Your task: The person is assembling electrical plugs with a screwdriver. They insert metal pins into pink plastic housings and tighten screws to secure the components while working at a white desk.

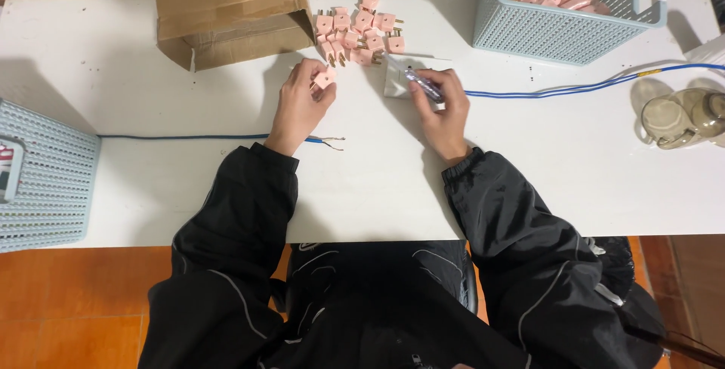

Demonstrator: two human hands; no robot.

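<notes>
Your left hand (pixel 300 104) rests on the white tabletop (pixel 151 180) with its fingers pinched around one small pink plug (pixel 325 77), held just above the surface. Your right hand (pixel 442 108) is closed around a slim tester screwdriver (pixel 421 84) with a clear handle, its tip lying over a white socket plate (pixel 394 76) that sits between your two hands. Just beyond your fingertips is a loose pile of pink plugs (pixel 359 30), their brass prongs pointing every way.

Beyond your left hand a torn cardboard box (pixel 226 10) lies open. Beyond your right hand stands a pale blue basket (pixel 563 25) holding more pink plugs. A blue cable (pixel 589 86) runs away from the plate past your right hand, and a second blue wire (pixel 181 137) ends in bare strands beside your left wrist. A glass teapot (pixel 683 116) sits far out past your right hand.

Risks, as a judgement: the plug is small and held only by fingertips, so a slip could drop it into the pile. Whether the cable is live cannot be told; if it is, the bare strands near your left wrist are a hazard. A wide sweep of your right arm could snag the cable.
</notes>
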